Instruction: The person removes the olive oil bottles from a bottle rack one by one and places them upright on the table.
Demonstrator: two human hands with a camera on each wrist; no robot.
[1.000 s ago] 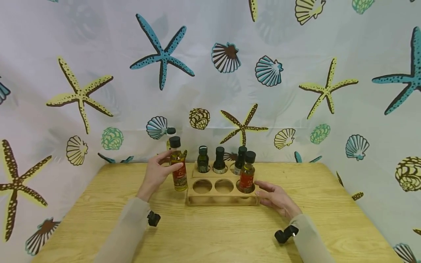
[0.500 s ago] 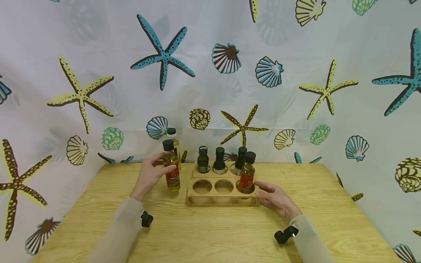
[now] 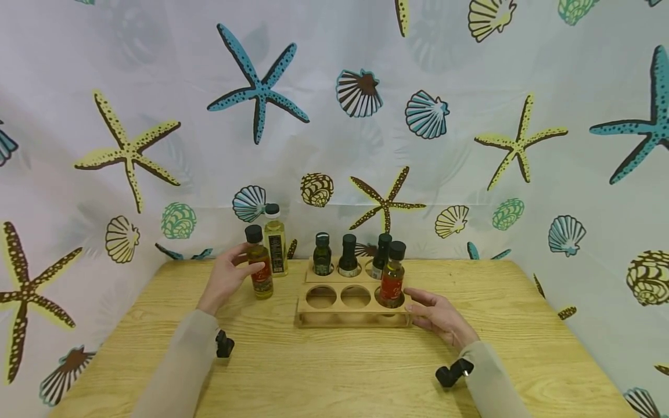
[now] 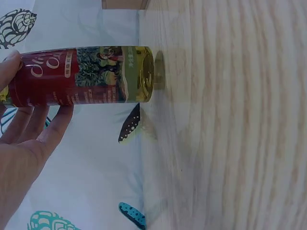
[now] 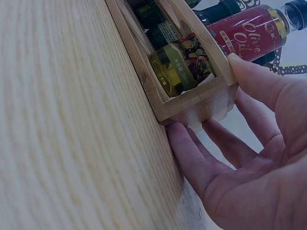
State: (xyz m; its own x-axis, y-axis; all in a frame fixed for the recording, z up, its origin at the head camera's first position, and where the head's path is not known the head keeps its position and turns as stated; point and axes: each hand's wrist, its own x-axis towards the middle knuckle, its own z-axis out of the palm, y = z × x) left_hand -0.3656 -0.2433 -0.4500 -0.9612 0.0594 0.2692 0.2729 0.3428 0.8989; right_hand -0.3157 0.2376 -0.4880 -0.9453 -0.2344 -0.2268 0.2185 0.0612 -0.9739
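Note:
My left hand holds an olive oil bottle with a red label and black cap, upright, left of the wooden bottle rack. In the left wrist view the base of this olive oil bottle is close to the tabletop; whether it touches is hard to tell. At the rack's right end, my right hand grips the corner. The right wrist view shows the thumb on the upper rail and the fingertips against the side wall. Another red-labelled olive oil bottle stands in the rack's front right hole.
A clear bottle of pale yellow oil stands behind the held one. Dark bottles fill the rack's back row. Two front holes, left and middle, hold nothing. A patterned curtain closes off the table's back.
My left hand has moved left and a little toward me with the olive oil bottle, away from the rack, uncovering the pale oil bottle behind. My right hand and the rack have not moved.

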